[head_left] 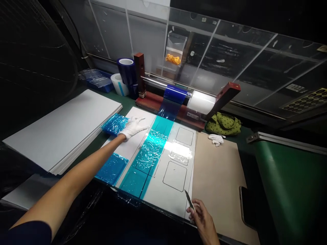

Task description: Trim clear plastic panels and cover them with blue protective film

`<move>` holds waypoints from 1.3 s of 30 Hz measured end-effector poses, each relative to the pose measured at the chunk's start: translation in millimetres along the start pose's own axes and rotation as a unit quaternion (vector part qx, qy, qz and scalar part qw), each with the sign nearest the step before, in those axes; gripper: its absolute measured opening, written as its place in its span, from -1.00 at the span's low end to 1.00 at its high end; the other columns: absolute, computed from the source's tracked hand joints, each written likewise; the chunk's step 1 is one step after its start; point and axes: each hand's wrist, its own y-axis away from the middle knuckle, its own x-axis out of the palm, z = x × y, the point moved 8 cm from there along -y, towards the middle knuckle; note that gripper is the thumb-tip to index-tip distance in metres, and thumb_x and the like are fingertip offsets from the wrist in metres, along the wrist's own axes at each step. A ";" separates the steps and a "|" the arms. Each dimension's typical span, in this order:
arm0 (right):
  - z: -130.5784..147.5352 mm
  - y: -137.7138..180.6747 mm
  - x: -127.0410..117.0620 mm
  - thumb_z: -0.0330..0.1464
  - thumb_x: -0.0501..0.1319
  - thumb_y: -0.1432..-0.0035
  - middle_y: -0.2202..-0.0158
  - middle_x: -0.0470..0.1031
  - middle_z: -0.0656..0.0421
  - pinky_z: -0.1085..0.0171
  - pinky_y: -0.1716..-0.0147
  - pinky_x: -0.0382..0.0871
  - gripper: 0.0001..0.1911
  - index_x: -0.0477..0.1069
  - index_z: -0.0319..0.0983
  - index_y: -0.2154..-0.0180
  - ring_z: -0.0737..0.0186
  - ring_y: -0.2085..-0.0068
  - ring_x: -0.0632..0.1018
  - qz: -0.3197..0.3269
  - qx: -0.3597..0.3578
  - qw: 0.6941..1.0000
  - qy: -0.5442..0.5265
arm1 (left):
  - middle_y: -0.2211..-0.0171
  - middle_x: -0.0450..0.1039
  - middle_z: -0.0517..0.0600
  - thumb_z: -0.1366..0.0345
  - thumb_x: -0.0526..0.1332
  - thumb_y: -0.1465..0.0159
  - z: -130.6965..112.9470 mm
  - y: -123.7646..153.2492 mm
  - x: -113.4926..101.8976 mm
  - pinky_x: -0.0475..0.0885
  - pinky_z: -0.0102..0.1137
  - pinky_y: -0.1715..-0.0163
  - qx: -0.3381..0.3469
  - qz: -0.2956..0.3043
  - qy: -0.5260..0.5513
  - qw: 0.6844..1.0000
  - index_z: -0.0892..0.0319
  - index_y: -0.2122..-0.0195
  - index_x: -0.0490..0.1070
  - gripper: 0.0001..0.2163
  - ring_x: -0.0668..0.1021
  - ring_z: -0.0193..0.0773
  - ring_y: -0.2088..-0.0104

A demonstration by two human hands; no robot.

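My left hand (134,128), in a white glove, is open with its fingers spread. It reaches over a white sheet, beside a wrinkled stack of blue film pieces (112,123). Bare fingers of my right hand (203,219) close around a thin pointed knife (189,199) at the near edge of the board. A long strip of blue film (143,172) runs from the blue film roll (175,92) down across a marked template sheet (158,195) with black outlines. More cut blue film (112,170) lies left of the strip. A clear wrinkled patch (180,151) covers one outline.
A stack of white sheets (66,126) stands at left. Behind, the wooden roll stand (153,107) also carries a white roll (201,102). Spare rolls (126,73) are at back left. Brown board (217,177), phone (247,207), white glove (216,139) and green dotted cloth (223,124) lie right.
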 end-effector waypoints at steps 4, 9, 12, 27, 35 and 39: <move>60.9 -14.0 48.6 -0.23 -0.02 -0.24 0.34 0.51 0.12 0.29 0.33 0.38 -0.55 0.26 -0.10 -0.14 0.22 0.39 0.51 0.033 -0.151 0.965 0.212 | 0.44 0.45 -0.06 -0.05 0.08 -0.17 51.7 104.5 -11.6 0.29 -0.43 0.39 -0.150 0.042 0.048 0.987 0.21 0.30 0.51 -0.58 0.44 -0.27 0.39; 120.1 -38.1 147.1 -0.51 -0.14 -0.24 0.37 0.48 0.14 0.34 0.43 0.26 -0.45 0.15 -0.03 -0.21 0.24 0.40 0.48 0.110 -0.299 0.830 0.459 | 0.74 0.25 -0.09 -0.13 0.15 -0.04 98.8 257.4 10.4 0.16 -0.42 0.54 -0.323 0.105 0.101 0.935 0.15 0.73 0.38 -0.55 0.32 -0.31 0.62; 139.4 -52.0 195.6 -0.50 -0.13 -0.27 0.33 0.47 0.14 0.36 0.47 0.20 -0.46 0.13 0.00 -0.21 0.24 0.39 0.48 0.145 -0.331 0.762 0.537 | 0.68 0.35 -0.07 -0.15 0.20 0.01 108.3 309.0 35.7 0.17 -0.42 0.54 -0.381 0.106 0.164 0.903 0.14 0.67 0.44 -0.57 0.37 -0.27 0.59; 136.2 -63.9 218.5 -0.47 -0.17 -0.30 0.24 0.49 0.08 0.32 0.43 0.21 -0.48 0.07 -0.02 -0.24 0.19 0.32 0.52 0.192 -0.317 0.673 0.640 | 0.48 0.43 -0.02 -0.11 0.32 0.08 114.8 342.4 97.3 0.28 -0.38 0.36 -0.437 0.018 0.453 0.777 0.30 0.27 0.55 -0.46 0.38 -0.27 0.43; 88.0 -34.6 114.8 -0.54 -0.13 -0.23 0.32 0.50 0.14 0.35 0.51 0.14 -0.44 0.18 -0.01 -0.19 0.24 0.41 0.52 0.129 -0.256 0.697 0.658 | 0.37 0.51 0.03 -0.01 0.35 0.05 106.1 338.8 88.9 0.31 -0.34 0.21 -0.416 0.009 0.488 0.767 0.28 0.28 0.56 -0.55 0.47 -0.20 0.31; 82.7 -17.9 93.0 -0.53 -0.11 -0.21 0.36 0.50 0.15 0.37 0.51 0.20 -0.44 0.20 -0.05 -0.19 0.26 0.44 0.50 0.066 -0.242 0.758 0.603 | 0.37 0.54 0.01 0.03 0.36 0.05 82.7 338.0 64.3 0.36 -0.37 0.23 -0.381 -0.013 0.493 0.782 0.23 0.35 0.57 -0.63 0.49 -0.18 0.30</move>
